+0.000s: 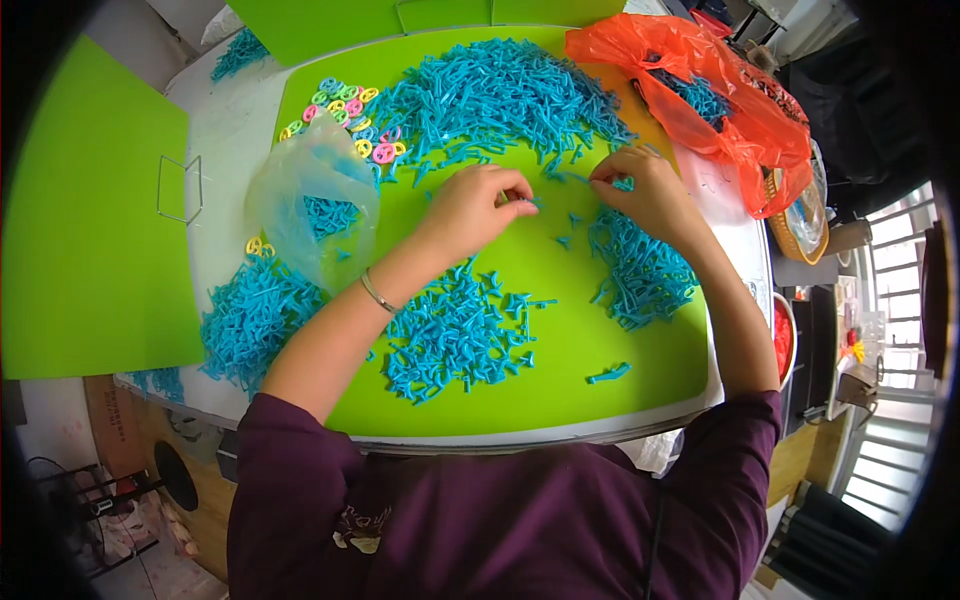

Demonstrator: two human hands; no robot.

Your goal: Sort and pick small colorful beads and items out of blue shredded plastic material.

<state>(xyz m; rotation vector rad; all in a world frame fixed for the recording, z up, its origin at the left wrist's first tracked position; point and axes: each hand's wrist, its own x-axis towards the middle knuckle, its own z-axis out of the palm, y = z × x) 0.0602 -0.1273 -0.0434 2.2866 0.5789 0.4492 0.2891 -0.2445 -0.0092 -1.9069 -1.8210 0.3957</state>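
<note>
Over the green board [580,400], my left hand [478,203] pinches a small blue plastic piece [536,202], mostly hidden by the fingertips. To its right, my right hand [638,186] has thumb and forefinger closed on a thin blue plastic stick [574,177] that points toward the left hand. The two hands are apart. Beyond them spreads a large heap of blue sticks [490,95]. Nearer me, between the forearms, is a pile of short blue parts [450,340]. Another heap of blue pieces [640,265] lies beneath my right wrist.
Small coloured rings [383,152] lie at the far left, beside a clear plastic bag [290,190] with blue pieces. More blue parts [255,315] pile up left of my forearm. An orange bag [740,130] stands far right, near a wicker basket [805,240]. A green panel [90,220] stands left.
</note>
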